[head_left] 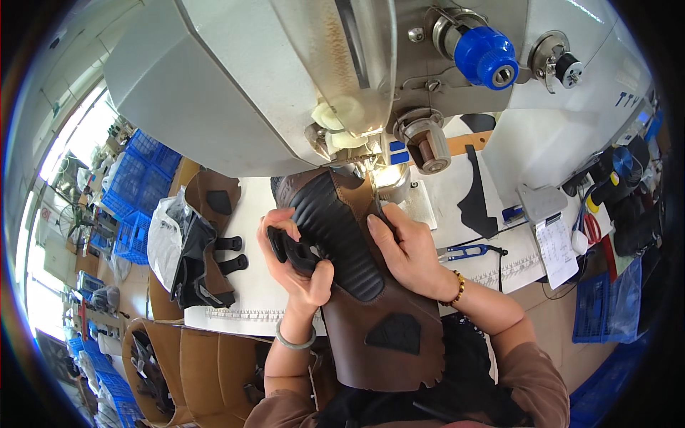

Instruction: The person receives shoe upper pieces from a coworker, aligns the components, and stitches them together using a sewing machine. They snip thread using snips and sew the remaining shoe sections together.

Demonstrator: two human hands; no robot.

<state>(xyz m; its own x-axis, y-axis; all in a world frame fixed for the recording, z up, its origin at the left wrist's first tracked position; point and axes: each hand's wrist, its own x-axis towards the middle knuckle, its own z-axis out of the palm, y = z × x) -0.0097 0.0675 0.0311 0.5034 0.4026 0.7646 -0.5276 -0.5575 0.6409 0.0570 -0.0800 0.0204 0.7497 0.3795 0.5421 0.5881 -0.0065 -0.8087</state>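
Note:
A brown leather boot upper point(353, 339) with a ribbed black panel point(335, 235) and a black patch lies before me, its far end at the lit needle area point(371, 162) of a grey sewing machine point(235, 93). My left hand point(303, 278) is closed around black strap ends point(303, 257) at the upper's left side. On its right edge, just short of the needle area, my right hand point(410, 250) grips the leather, thumb on top and fingers mostly hidden beneath. The stitching point itself is partly hidden by machine parts.
More brown and black upper pieces point(214, 250) are piled on the left of the white table. To the right lie a black cut piece point(477, 196), blue thread snips point(464, 251) and red-handled scissors point(592, 227). A cardboard box point(214, 364) stands below left; a blue crate point(596, 307) below right.

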